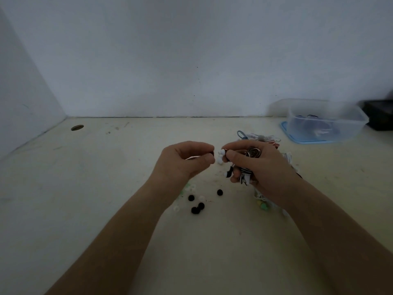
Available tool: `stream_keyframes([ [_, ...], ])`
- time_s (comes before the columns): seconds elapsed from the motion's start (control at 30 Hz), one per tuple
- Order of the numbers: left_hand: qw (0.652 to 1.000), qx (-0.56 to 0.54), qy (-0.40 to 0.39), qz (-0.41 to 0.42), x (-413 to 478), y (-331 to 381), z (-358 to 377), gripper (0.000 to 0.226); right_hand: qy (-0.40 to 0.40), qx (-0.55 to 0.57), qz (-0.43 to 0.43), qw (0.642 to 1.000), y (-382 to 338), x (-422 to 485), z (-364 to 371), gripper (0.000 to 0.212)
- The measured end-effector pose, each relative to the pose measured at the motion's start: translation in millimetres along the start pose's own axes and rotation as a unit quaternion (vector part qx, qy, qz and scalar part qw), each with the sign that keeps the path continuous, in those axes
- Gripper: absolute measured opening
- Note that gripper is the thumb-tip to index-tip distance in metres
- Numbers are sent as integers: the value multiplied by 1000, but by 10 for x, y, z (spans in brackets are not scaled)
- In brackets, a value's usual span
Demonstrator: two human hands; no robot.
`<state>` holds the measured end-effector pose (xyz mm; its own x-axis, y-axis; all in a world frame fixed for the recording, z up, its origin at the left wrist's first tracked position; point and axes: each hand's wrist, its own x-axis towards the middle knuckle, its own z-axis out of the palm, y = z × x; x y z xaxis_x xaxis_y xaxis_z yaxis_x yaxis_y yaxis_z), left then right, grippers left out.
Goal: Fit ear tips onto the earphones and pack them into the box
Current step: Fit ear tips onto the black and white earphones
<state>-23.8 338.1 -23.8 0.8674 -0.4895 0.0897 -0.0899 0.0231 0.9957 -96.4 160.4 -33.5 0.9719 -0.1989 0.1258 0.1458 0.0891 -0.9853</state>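
Mid-task, fitting stage. One cream table top (106, 188). One clear plastic box (348, 116) at the far right, sitting on one blue lid (297, 139); dark cords show inside, so some sets look packed already, number unreadable. One tangled pile of earphone cables (261, 137) just behind the right hand, probably still to do. Two hands, raised over the table centre: right hand (261, 167) grips one coiled black-and-white striped earphone set (244, 175), its white earbud (222, 152) sticking out toward the left hand (182, 162), which pinches a small dark piece (211, 153), likely an ear tip, close beside the bud and not on it. Loose on the table below: four round black ear tips (191, 198), about three white ear tips (201, 198), a few green ear tips (263, 207), too blurred to count. Left: fit this tip, pack the set, then the pile.
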Motion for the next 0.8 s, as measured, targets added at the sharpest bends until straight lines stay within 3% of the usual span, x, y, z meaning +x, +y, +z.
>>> stream_keyframes([
  [0.1,995,-99,-29,-16,-9,-3,26,22,0,-13,-39,999,-5,-6,14,19],
  [0.23,988,-149,-46,-8,-4,-9,42,21,16,-32,-69,997,-6,-4,12,22],
  [0.8,992,-120,-33,3,-24,25,44,27,20,-64,-92,994,-17,-9,12,9],
])
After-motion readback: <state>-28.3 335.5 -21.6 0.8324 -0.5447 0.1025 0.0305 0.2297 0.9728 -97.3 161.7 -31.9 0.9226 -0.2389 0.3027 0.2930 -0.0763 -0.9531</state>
